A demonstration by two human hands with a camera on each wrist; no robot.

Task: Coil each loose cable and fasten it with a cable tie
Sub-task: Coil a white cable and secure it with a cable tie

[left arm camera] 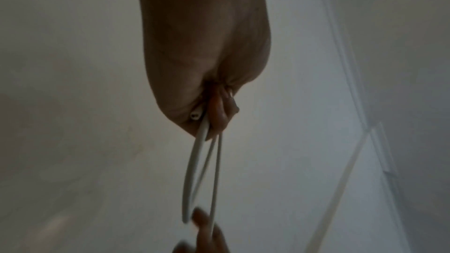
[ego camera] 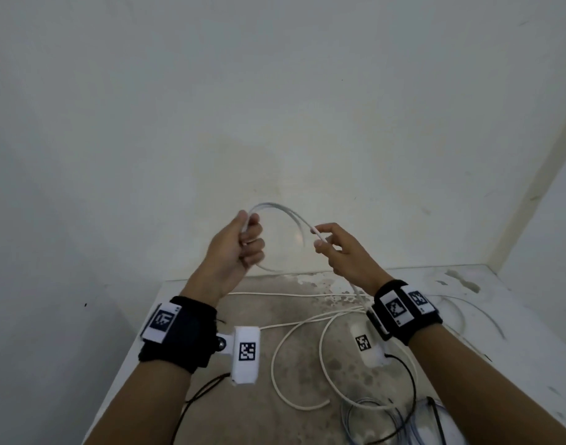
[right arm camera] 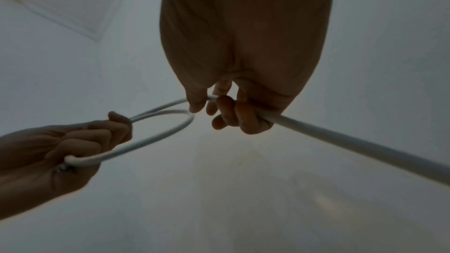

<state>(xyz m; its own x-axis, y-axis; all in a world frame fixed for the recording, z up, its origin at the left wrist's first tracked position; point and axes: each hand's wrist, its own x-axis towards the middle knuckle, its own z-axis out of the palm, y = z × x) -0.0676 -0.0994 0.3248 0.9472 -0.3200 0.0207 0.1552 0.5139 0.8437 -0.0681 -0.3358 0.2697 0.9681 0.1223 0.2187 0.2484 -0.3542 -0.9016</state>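
Observation:
A white cable (ego camera: 285, 211) is raised in front of the wall, looped between both hands. My left hand (ego camera: 243, 242) grips the gathered loops in a fist; the left wrist view shows the cable's cut end (left arm camera: 195, 116) poking out beside the strands (left arm camera: 194, 170). My right hand (ego camera: 330, 248) pinches the same cable (right arm camera: 340, 138) a short way to the right, fingers curled round it (right arm camera: 226, 111). From there the cable trails down to the table and lies in loose curves (ego camera: 294, 358). No cable tie can be made out.
The worn table (ego camera: 269, 422) stands in a corner between white walls. More white cable (ego camera: 468, 316) lies at the right. A clear bluish coil (ego camera: 371, 415) and black wires (ego camera: 410, 380) sit near the front edge.

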